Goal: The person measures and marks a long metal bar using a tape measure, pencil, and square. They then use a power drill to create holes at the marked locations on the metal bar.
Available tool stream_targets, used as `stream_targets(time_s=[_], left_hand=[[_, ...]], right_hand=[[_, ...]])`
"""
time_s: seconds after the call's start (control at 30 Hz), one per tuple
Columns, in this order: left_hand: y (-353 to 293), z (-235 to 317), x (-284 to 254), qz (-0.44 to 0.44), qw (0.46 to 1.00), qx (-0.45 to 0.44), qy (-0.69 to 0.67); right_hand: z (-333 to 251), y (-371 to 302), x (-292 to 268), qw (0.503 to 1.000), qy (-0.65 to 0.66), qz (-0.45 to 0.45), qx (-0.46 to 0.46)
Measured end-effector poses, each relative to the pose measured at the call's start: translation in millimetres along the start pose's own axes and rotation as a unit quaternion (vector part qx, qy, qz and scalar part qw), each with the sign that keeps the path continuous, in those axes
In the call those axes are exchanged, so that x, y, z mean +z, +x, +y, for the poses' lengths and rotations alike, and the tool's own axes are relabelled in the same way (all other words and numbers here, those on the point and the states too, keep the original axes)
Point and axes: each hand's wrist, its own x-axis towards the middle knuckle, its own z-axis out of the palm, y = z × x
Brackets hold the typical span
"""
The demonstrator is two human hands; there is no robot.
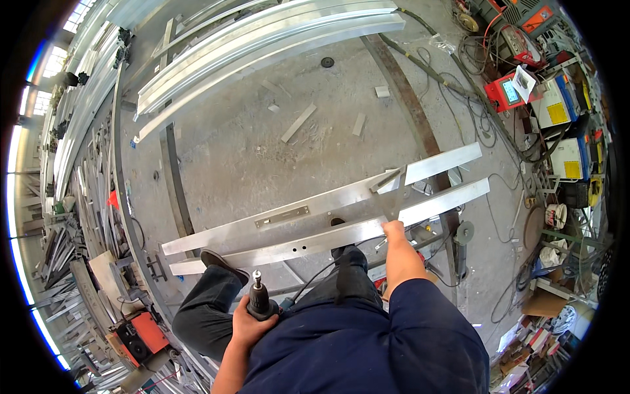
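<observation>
Gripping the power drill [261, 301] in your left hand [246, 323], fingers wrapped tight round its body, bit pointing up and away from you — not yet on metal. Your right hand [394, 229] presses down on the near aluminium rail [308, 244], fingers closed over its edge. Two small holes already show in that rail just left of your right hand; more drilling looks likely to remain. Both rails run long left-to-right, rising toward your right — the far rail [289, 215] parallel beyond
</observation>
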Motion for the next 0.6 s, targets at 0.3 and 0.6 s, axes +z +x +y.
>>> stream_targets(time_s=[0.3, 0.6], left_hand=[[21, 21, 3, -0.009, 0.994, 0.047, 0.096], [19, 32, 11, -0.014, 0.988, 0.083, 0.13]], right_hand=[[-23, -91, -64, 0.934, 0.04, -0.036, -0.354], [-150, -373, -147, 0.626, -0.006, -0.318, -0.712]])
